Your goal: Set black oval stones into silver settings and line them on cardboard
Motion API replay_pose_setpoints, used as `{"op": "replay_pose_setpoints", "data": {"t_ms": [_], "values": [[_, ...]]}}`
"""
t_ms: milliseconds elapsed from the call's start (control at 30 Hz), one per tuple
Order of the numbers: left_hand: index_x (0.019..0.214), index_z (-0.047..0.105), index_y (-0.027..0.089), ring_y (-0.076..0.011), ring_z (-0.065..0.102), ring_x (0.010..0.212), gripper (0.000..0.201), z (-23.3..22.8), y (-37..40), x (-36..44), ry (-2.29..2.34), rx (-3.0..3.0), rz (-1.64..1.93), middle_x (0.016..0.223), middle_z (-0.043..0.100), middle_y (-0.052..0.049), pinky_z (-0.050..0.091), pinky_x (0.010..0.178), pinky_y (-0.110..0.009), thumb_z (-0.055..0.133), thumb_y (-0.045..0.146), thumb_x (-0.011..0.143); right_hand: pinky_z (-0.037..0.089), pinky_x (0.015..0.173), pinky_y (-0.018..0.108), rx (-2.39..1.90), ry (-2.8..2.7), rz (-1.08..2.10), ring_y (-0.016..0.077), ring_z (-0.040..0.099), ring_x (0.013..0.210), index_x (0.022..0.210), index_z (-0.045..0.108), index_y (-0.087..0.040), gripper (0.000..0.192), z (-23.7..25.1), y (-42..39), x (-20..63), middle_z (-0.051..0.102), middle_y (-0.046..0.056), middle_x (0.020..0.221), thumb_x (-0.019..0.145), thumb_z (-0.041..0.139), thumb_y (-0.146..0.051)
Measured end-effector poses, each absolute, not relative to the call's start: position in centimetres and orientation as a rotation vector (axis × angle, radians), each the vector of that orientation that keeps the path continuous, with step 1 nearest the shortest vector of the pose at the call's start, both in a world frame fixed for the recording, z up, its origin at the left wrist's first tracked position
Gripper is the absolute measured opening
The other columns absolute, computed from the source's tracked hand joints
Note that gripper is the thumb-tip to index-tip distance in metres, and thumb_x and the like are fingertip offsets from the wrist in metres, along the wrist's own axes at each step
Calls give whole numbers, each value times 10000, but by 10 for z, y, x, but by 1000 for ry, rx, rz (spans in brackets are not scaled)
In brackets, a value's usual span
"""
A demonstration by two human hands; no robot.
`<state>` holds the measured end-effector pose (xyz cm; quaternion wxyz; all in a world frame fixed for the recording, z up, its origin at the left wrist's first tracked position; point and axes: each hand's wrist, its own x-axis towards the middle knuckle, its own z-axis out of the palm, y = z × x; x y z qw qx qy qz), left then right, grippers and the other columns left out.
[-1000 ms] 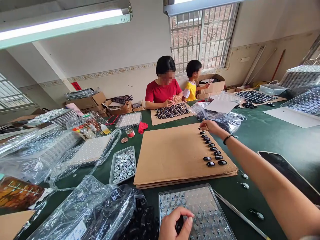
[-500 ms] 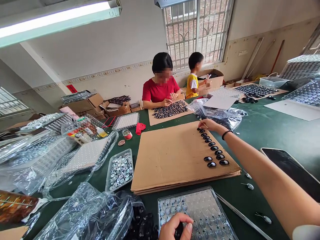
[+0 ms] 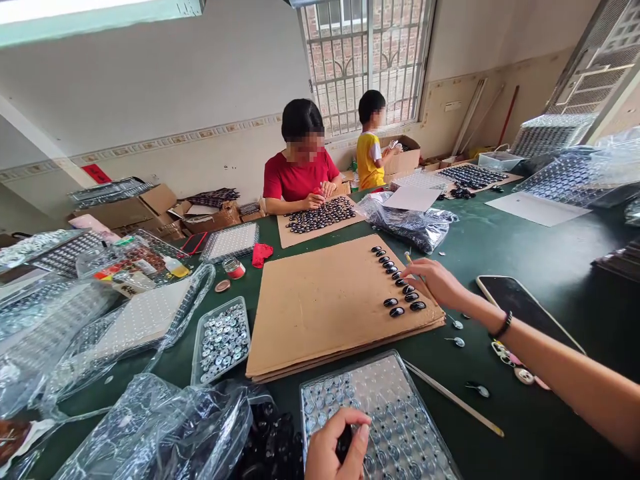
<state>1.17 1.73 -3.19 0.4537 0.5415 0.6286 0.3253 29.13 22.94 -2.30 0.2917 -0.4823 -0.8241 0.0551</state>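
My left hand (image 3: 336,445) is curled over the near edge of a clear plastic tray (image 3: 383,387) of round pieces, with black pieces (image 3: 344,441) inside its fingers. My right hand (image 3: 431,279) is pinched round a slim stick (image 3: 408,257) with a yellowish end. It hovers by the right side of the cardboard sheets (image 3: 315,300), partly covering a row of glossy black oval pieces (image 3: 397,311). Whether its fingertips touch a piece, I cannot tell. Loose black pieces (image 3: 275,433) lie in a heap beside the tray.
A tub of silvery discs (image 3: 223,341) stands left of the cardboard. Plastic bags (image 3: 150,427) crowd the left. A phone (image 3: 525,310), a metal rod (image 3: 455,398) and several pieces with thin wires (image 3: 456,342) lie right. Across the table a person in red (image 3: 300,177) handles black pieces.
My right hand has come back toward me from the far end of the row of black pieces. My left hand stays at the tray. The view has shifted to the right.
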Motion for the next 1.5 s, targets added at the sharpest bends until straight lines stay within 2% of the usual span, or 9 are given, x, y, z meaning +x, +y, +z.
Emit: {"op": "replay_pose_setpoints", "data": {"t_ms": [167,500,700,967,1167,1500], "values": [[735,630,171,-92,479,363,339,-21,14,17,1527,1367,817,436,480,31,348,396,-167,522,490,695,356,840,383,-1438,-2090,-25,261,519,998,856,675,-259,215,-48,177,295,646,68,918,824,470,-316],[747,625,161,-91,479,373,335,-19,15,14,1514,1379,835,428,452,38,340,401,-163,521,476,700,352,854,409,-1478,-2063,8,276,509,1027,831,681,-262,201,-52,185,297,655,63,904,809,491,-326],[746,627,162,-88,458,362,346,-21,16,12,1524,1367,826,410,430,44,329,404,-166,518,487,697,371,830,409,-1510,-2009,-22,274,526,994,853,681,-249,215,-57,212,296,622,89,975,802,489,-330],[759,618,152,-89,454,361,349,-23,19,10,1525,1355,796,418,397,49,305,401,-165,500,476,707,358,821,399,-1458,-2065,-12,268,522,994,827,672,-262,208,-63,225,297,637,58,922,806,475,-324],[764,618,158,-93,459,365,346,-25,20,9,1526,1357,792,426,413,45,315,407,-173,498,478,708,364,782,356,-1442,-2043,-7,223,559,854,813,663,-227,190,-52,247,291,622,62,899,791,484,-284],[759,615,161,-85,444,350,373,-31,19,8,1523,1371,789,418,400,48,303,394,-167,487,508,707,351,740,314,-1435,-2065,-40,211,554,828,775,661,-219,160,-49,264,282,633,52,858,771,504,-253]]}}
